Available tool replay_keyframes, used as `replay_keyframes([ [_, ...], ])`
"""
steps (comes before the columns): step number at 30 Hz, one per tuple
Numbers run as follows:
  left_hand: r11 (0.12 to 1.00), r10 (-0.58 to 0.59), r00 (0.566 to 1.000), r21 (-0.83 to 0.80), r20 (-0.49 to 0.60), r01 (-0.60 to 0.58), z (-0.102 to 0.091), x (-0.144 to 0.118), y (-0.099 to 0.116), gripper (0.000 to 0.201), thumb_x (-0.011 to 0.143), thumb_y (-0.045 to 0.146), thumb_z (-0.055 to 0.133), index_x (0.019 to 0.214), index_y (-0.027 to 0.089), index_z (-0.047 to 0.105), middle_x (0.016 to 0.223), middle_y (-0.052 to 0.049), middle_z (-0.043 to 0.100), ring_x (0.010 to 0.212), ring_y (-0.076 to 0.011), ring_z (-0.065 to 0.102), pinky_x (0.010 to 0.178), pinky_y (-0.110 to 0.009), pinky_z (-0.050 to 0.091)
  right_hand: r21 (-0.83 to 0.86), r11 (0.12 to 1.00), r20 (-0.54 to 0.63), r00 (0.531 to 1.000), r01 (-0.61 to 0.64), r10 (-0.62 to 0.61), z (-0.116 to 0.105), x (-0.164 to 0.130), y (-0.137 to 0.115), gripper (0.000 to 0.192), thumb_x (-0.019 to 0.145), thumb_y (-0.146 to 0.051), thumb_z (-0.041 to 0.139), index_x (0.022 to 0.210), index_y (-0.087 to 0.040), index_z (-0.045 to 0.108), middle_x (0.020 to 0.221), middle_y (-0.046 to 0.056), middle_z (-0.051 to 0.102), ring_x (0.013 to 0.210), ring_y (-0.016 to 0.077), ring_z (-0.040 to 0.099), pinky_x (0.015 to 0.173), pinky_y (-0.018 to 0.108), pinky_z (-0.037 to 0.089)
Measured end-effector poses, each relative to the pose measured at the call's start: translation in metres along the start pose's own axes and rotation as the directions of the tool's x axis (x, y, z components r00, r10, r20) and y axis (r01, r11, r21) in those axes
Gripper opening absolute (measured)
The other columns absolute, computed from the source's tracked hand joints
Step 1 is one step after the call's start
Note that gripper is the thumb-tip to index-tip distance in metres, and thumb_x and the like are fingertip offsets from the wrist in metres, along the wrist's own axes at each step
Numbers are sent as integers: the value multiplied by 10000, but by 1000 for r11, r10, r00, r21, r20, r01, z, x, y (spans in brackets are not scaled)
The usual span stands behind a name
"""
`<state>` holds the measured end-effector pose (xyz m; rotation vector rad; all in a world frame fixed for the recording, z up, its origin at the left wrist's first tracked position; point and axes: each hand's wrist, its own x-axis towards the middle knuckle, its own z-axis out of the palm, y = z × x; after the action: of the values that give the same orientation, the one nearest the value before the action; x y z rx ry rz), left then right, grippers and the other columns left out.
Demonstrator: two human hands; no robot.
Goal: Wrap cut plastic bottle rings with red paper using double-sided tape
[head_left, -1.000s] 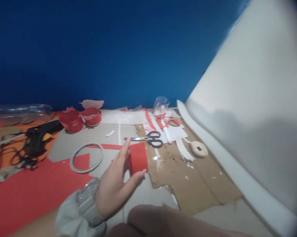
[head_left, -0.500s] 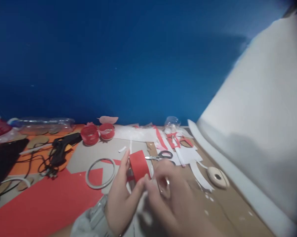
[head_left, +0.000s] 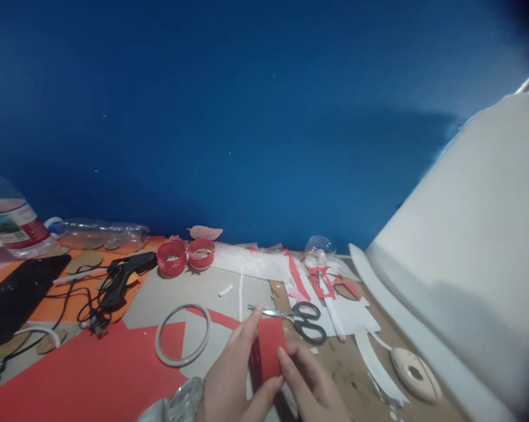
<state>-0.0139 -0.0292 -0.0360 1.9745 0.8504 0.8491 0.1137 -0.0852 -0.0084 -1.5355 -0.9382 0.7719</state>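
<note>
A red paper band, curved as if around something, is held low in the middle of the view. My left hand grips its left side, with the thumb on the lower edge and the fingers reaching behind. At its right side my right hand presses fingertips against the lower right edge. What lies inside the band is mostly hidden. Just behind it lie scissors with black handles, blades pointing left. A grey ring lies left of my hands on red paper.
A black glue gun with cables, a dark flat panel and plastic bottles are at left. Two red cups stand at the back. White paper scraps and a beige round device lie right, beside a large curled white sheet.
My right hand has come down from its raised, blurred pose to the band's right edge. The band now stands more upright. The view has shifted, so the table things appear lower.
</note>
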Motion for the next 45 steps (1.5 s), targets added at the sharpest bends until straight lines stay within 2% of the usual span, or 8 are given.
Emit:
replay_keyframes([
  [4,998,-38,998,-55,-44,35,2,0,2,771,790,153,597,1435,339,218,1488,-64,395,1319,-289,437,1043,-478,436,99,991,43,995,-92,88,-1,2,0,321,785,-522,630,704,-212,617,668,2,628,649,178,586,646,239,483],
  [7,987,-50,995,-153,-81,38,2,-2,5,693,839,129,518,1424,362,229,1477,-44,410,1291,-256,476,1044,-462,439,161,982,69,993,-101,90,-3,2,4,305,812,-507,609,728,-213,610,696,-2,622,683,170,575,673,234,468],
  [11,973,-30,998,-230,-51,18,-3,-3,10,597,889,130,444,1428,292,246,1466,-79,425,1314,-248,447,1087,-448,389,157,983,112,991,-91,74,-5,3,5,294,822,-495,605,758,-209,617,735,5,632,720,174,575,699,243,463],
  [17,980,-104,994,-166,22,106,-6,0,15,625,887,181,492,1428,281,196,1461,-95,425,1324,-243,435,1093,-441,384,172,978,101,990,-116,100,-4,1,-2,276,842,-471,585,751,-210,594,719,-10,610,712,168,560,694,235,450],
  [25,992,-67,997,-109,22,69,-4,-2,14,643,884,195,498,1444,266,191,1477,-108,399,1336,-257,417,1099,-472,371,73,992,138,986,-99,88,-8,2,-3,292,870,-487,536,788,-211,585,756,-3,599,764,182,559,728,247,443],
  [33,999,-46,999,-13,18,46,-3,-2,13,675,882,236,519,1461,284,176,1492,-93,385,1355,-275,386,1103,-521,347,124,987,109,990,-104,91,-5,3,-1,290,860,-478,554,798,-200,609,752,5,633,741,186,572,709,255,451],
  [40,968,-161,986,-188,43,166,-9,-1,20,538,943,296,414,1460,248,274,1490,-88,395,1355,-256,389,1126,-486,314,79,992,160,983,-99,86,-9,4,3,291,885,-479,516,831,-209,610,803,7,648,788,194,579,756,273,443],
  [45,968,-191,980,-151,64,199,-10,1,24,536,937,319,365,1452,191,291,1522,-102,330,1401,-274,295,1144,-535,243,77,991,189,978,-105,89,-9,3,7,303,894,-495,497,809,-217,581,769,-10,614,752,174,540,737,260,426],
])
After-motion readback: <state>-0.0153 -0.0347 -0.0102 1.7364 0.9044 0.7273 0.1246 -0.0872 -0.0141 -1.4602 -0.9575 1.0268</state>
